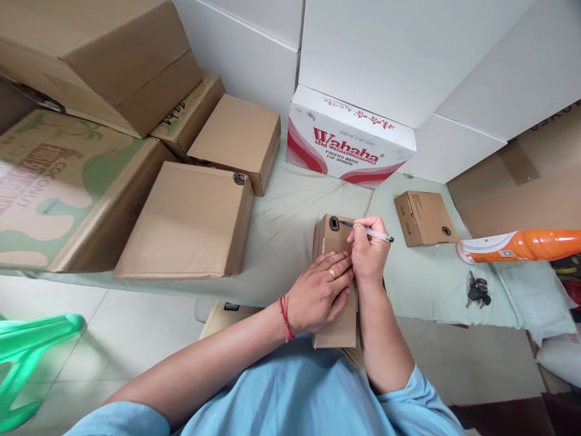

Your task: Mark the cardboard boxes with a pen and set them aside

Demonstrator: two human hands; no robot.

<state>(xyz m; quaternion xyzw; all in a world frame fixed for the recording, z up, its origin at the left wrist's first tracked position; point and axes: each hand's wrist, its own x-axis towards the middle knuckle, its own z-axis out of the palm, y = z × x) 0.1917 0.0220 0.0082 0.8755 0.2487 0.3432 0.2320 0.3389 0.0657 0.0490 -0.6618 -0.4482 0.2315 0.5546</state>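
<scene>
We seem to be inking the dark mark (334, 223) at the far end of the narrow cardboard box (336, 333); the next move probably calls for a steady box and small pen strokes. Our right hand (368, 248) grips the pen (376, 234), its tip at the mark's right edge, contact too fine to tell. Our left hand (320, 293) lies flat, grasping nothing, with the box directly beneath it.
</scene>
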